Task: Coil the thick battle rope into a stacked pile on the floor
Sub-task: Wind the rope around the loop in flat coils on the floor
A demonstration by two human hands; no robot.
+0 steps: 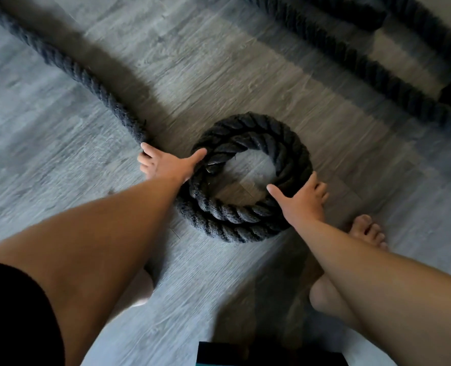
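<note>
From the head camera we look down at a grey wood-grain floor (245, 62). The battle rope (92, 80) is thick, dark and twisted. Part of it is already wound into a round coil (245, 128) in the middle of the floor, about two turns lying one on top of the other, with bare floor showing through the ring.

We see the left hand (166, 165) at the coil's left side, where the loose length of rope meets the pile. Its fingers (146, 150) are curled over that loose length, gripping it. The thumb is stretched wide to the right and touches the top of the coil. From this hand the loose rope runs across the floor to the upper left corner.

The right hand (302, 199) holds the coil at its lower right. The thumb is spread far out and reaches into the ring. The fingers (322, 190) lie over the top turn and bend down its outer side, slightly apart, so the hand straddles the rope.

More rope lengths (351, 62) lie across the upper right, well apart from the coil and blurred. A bare foot (367, 231) stands on the floor just beside the right wrist, and a black sleeve (10, 313) fills the lower left corner. At the bottom edge we see a dark object that we cannot make out.
</note>
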